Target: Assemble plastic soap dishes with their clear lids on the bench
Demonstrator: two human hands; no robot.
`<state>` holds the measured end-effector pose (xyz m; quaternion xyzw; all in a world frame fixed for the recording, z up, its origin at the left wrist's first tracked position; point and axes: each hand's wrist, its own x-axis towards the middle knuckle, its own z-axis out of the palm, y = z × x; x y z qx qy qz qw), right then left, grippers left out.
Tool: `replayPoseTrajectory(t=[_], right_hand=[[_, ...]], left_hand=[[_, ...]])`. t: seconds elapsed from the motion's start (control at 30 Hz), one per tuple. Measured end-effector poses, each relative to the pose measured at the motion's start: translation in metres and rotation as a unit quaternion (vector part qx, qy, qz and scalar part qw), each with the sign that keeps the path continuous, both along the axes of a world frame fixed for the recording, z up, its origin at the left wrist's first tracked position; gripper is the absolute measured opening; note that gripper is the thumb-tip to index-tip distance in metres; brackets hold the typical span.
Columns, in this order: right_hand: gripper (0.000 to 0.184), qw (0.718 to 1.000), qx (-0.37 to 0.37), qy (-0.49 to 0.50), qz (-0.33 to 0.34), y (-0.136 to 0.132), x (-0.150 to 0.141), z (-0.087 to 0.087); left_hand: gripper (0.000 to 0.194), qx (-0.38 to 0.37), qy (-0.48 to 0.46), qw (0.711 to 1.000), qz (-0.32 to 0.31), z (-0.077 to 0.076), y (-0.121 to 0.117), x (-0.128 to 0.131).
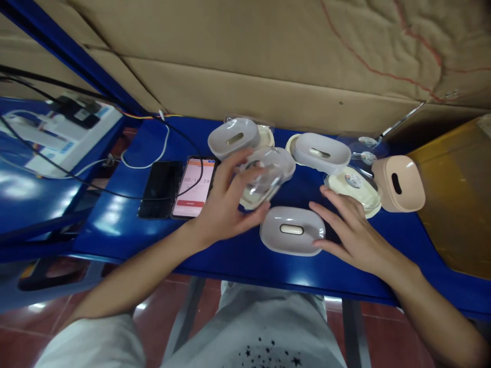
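Note:
My left hand [226, 202] is closed around a clear plastic lid [264, 176], held tilted just above the blue table [115, 214]. My right hand [351, 230] lies flat with fingers spread, its fingertips touching the right edge of a grey oval box [292, 230] with a slot in its top. Two more grey oval boxes [233, 137] [321, 152] stand farther back. A cream tray with a round label [355, 186] sits just beyond my right fingers. A pink box [399, 183] lies on its side at the right.
Two phones lie left of my left hand, a dark one [160, 188] and one with a lit timer screen [195, 186]. Cables [148, 163] run across the left. Cardboard [268, 76] backs the table. A yellow-brown bin [456, 194] stands at the right.

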<state>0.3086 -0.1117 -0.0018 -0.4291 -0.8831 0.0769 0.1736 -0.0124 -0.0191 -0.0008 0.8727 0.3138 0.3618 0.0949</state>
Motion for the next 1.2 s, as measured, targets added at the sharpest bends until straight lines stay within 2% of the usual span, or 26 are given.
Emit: replayPoseTrajectory(t=[0.13,0.2,0.27,0.4,0.5,0.63,0.73,0.83,1.0,1.1,1.2], right_hand=[[0.105,0.999,0.014,0.041,0.007,-0.006,0.001,0.004],[0.114,0.998,0.0,0.055,0.014,-0.009,0.002,0.005],[0.116,0.997,-0.01,0.076,0.014,-0.011,0.005,0.007],[0.112,0.992,0.011,0.129,0.005,-0.011,0.009,0.012],[0.109,0.994,-0.002,0.106,0.035,-0.011,0.003,0.01],[0.072,0.997,-0.008,0.051,0.063,-0.011,-0.008,-0.002],[0.059,0.997,0.009,0.051,0.061,-0.009,-0.008,-0.006],[0.063,0.998,-0.003,0.028,0.055,-0.008,-0.005,-0.001],[0.08,0.998,-0.043,0.003,0.047,-0.008,-0.002,0.003],[0.077,0.998,-0.052,0.002,0.043,-0.007,-0.005,-0.003],[0.077,0.999,-0.033,0.007,0.042,-0.005,-0.007,-0.008]], left_hand=[[0.072,0.049,0.012,0.984,-0.172,0.003,-0.018,0.001],[0.074,0.049,0.02,0.972,-0.228,0.0,-0.023,0.004],[0.073,0.038,0.025,0.966,-0.255,-0.002,-0.024,0.006],[0.07,0.014,0.035,0.965,-0.259,-0.001,-0.021,0.009],[0.077,-0.003,0.042,0.957,-0.288,-0.003,-0.02,0.012],[0.075,-0.016,0.05,0.948,-0.315,-0.014,-0.02,0.018],[0.074,-0.018,0.048,0.949,-0.312,-0.022,-0.017,0.019],[0.077,-0.023,0.071,0.952,-0.297,-0.026,-0.014,0.019],[0.072,-0.055,0.11,0.955,-0.271,-0.024,-0.014,0.018],[0.073,-0.071,0.115,0.955,-0.266,-0.024,-0.015,0.018],[0.071,-0.068,0.108,0.955,-0.266,-0.023,-0.015,0.017]])
